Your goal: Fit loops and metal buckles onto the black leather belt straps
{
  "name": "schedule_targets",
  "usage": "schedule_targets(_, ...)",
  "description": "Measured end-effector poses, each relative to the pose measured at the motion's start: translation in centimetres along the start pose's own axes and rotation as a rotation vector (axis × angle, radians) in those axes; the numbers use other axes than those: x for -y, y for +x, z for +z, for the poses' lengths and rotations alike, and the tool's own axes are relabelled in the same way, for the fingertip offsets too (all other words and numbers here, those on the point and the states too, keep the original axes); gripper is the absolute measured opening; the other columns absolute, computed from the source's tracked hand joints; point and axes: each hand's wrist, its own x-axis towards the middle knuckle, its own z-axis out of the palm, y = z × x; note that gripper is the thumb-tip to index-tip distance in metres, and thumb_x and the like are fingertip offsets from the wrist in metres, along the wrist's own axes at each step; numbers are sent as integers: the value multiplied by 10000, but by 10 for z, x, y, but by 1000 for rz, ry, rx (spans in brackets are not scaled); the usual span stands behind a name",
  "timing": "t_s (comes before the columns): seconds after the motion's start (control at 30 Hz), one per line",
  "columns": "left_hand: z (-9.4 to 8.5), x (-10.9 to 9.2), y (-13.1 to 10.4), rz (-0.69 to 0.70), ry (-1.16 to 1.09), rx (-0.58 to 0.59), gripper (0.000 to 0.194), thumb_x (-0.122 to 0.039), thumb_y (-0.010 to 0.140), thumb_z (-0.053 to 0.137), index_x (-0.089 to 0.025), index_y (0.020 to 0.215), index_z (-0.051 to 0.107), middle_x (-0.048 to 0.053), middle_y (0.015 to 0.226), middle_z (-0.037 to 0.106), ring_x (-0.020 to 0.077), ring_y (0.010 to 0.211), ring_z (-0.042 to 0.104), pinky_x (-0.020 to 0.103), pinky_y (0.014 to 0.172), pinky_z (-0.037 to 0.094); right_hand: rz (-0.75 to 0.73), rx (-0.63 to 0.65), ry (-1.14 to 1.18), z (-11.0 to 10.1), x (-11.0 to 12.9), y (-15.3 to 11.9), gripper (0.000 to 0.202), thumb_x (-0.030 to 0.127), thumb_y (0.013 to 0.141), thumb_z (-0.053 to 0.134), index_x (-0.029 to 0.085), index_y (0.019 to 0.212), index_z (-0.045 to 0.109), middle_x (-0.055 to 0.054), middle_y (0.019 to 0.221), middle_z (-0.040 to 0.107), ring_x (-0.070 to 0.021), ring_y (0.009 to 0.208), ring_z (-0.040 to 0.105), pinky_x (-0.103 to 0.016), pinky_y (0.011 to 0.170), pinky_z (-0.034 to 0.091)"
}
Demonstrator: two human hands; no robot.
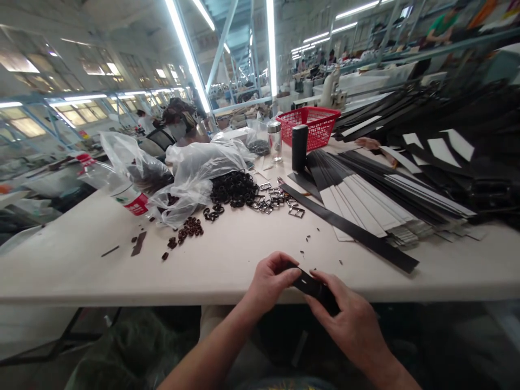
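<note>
A black strap (pixel 305 282) with a small pale slot in it stretches between my two hands at the front edge of the table. My left hand (pixel 270 281) pinches its upper left end between thumb and fingers. Closed around the lower right part is my right hand (pixel 351 311), thumb on the near side and fingers on the far side. The rest of the strap under my right palm is hidden. Beyond the hands lie metal buckles (pixel 270 201), a heap of black loops (pixel 232 188) and a small pile of brown loops (pixel 190 228).
A long black strip (pixel 349 223) lies right of my hands, before fanned black-and-white strips (pixel 365 203). Further back stand a black cylinder (pixel 299 147), a glass jar (pixel 275 142) and a red basket (pixel 311 116). Plastic bags (pixel 203 160) and a bottle (pixel 132 200) are left.
</note>
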Motion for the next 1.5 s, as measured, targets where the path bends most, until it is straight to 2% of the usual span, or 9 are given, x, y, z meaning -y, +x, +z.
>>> schedule_targets(0.2, 3, -4, 12, -42, 5, 78, 410, -473, 649, 835, -150, 835, 665, -19, 657, 603, 94, 573, 525, 226, 562, 426, 10, -23, 92, 2, -4, 10, 127, 285, 947, 557, 246, 1061, 597, -23, 916, 708, -198, 825, 696, -304, 720, 537)
schedule_targets(0.33, -9, -12, 47, 21, 139, 136, 369, -500, 796, 699, -156, 931, 692, 24, 728, 668, 116, 609, 584, 256, 624, 473, 74, -65, 112, -3, -17, 15, 90, 294, 940, 565, 240, 993, 615, -11, 859, 704, -189, 767, 686, -293, 689, 516)
schedule_targets(0.4, -16, -17, 76, 121, 344, 81, 300, -448, 831, 658, -157, 898, 696, 42, 759, 691, 134, 653, 611, 266, 655, 488, 116, -90, 133, -4, -24, 16, 97, 310, 932, 575, 235, 974, 622, -14, 855, 711, -193, 768, 689, -290, 685, 515)
schedule_targets(0.47, -20, -22, 107, 220, 725, -7, 226, -369, 869, 607, -170, 891, 711, 50, 805, 709, 152, 717, 632, 276, 699, 494, 152, -90, 155, -4, -29, 17, 107, 324, 925, 581, 233, 959, 626, -13, 850, 713, -196, 770, 688, -292, 686, 513)
schedule_targets(0.57, -15, -28, 146, 279, 1122, -87, 198, -348, 867, 606, -208, 870, 746, 61, 891, 727, 196, 834, 645, 319, 803, 482, 181, -74, 175, -3, -30, 16, 124, 335, 918, 583, 231, 964, 631, -11, 849, 709, -198, 772, 681, -301, 700, 507)
schedule_targets(0.83, 9, -24, 197, 143, 1322, -83, 80, -282, 706, 715, -218, 731, 756, 85, 822, 743, 265, 886, 657, 350, 821, 472, 197, -34, 194, -5, -26, 18, 139, 325, 899, 577, 233, 982, 639, -16, 864, 711, -204, 774, 671, -314, 704, 499)
schedule_targets(1.07, 2, -24, 192, 145, 1252, -68, 11, -210, 643, 704, -219, 650, 705, 39, 675, 687, 230, 745, 625, 322, 716, 445, 228, -16, 220, -6, -25, 18, 143, 323, 890, 577, 235, 981, 643, -13, 870, 707, -206, 791, 668, -317, 715, 497)
schedule_targets(1.27, -14, -19, 167, 235, 980, -90, 43, -192, 699, 643, -197, 658, 631, -19, 633, 611, 142, 624, 548, 267, 627, 403, 261, 1, 239, -7, -25, 18, 152, 330, 884, 578, 232, 982, 641, -16, 886, 706, -209, 818, 665, -322, 739, 496)
schedule_targets(1.5, -25, -24, 120, 265, 594, -60, 194, -363, 765, 650, -180, 720, 604, -9, 691, 632, 120, 663, 583, 248, 655, 461, 281, -8, 190, -4, -23, 22, 168, 335, 876, 591, 224, 987, 650, -32, 915, 720, -221, 849, 675, -334, 770, 498)
